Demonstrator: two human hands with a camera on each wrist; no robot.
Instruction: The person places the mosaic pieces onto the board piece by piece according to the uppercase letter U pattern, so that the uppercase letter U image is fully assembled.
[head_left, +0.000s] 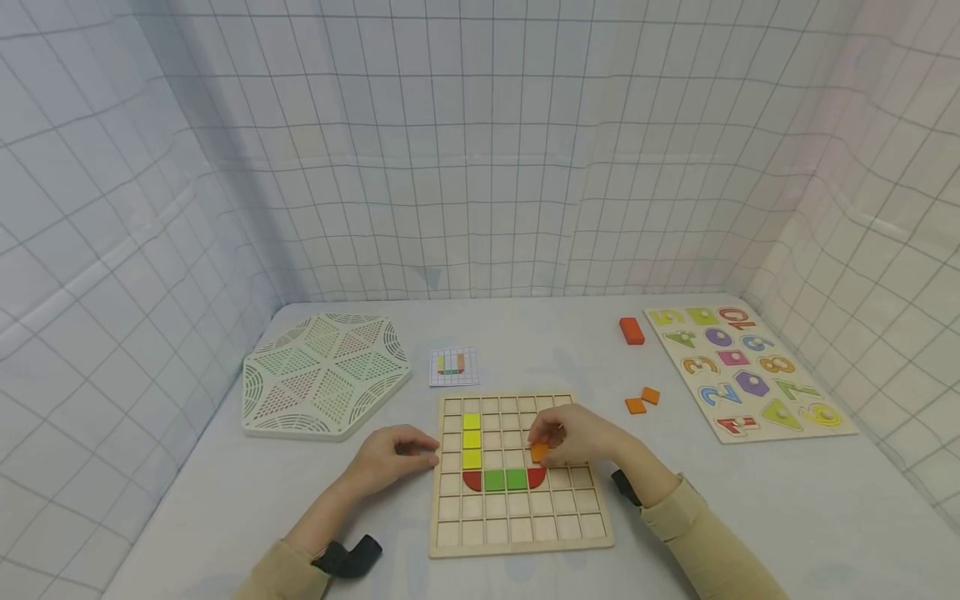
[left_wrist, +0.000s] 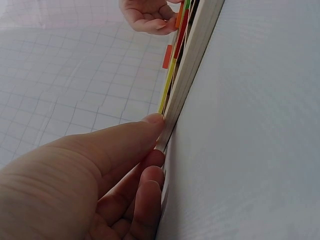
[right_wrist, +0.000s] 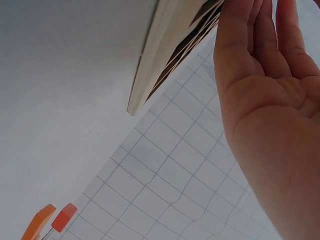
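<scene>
A wooden grid board [head_left: 521, 548] lies on the table. In its cells sit several yellow square tiles [head_left: 471, 439] in a column, two green tiles [head_left: 506, 480] in a row, and red quarter-round tiles [head_left: 472, 481] at both ends of that row. My left hand [head_left: 384, 458] holds the board's left edge, thumb and curled fingers against it in the left wrist view. My right hand [head_left: 577, 435] pinches an orange square tile [head_left: 539, 452] by the board, just above the right red piece. In the right wrist view the palm [right_wrist: 280, 115] shows and the fingertips are cut off.
A small pattern card [head_left: 453, 367] lies behind the board. Two loose orange tiles [head_left: 636, 406] and a red block [head_left: 632, 331] lie to the right. A number puzzle board [head_left: 750, 375] stands far right, a pale hexagonal board [head_left: 326, 375] at left. Grid-lined cloth walls surround the table.
</scene>
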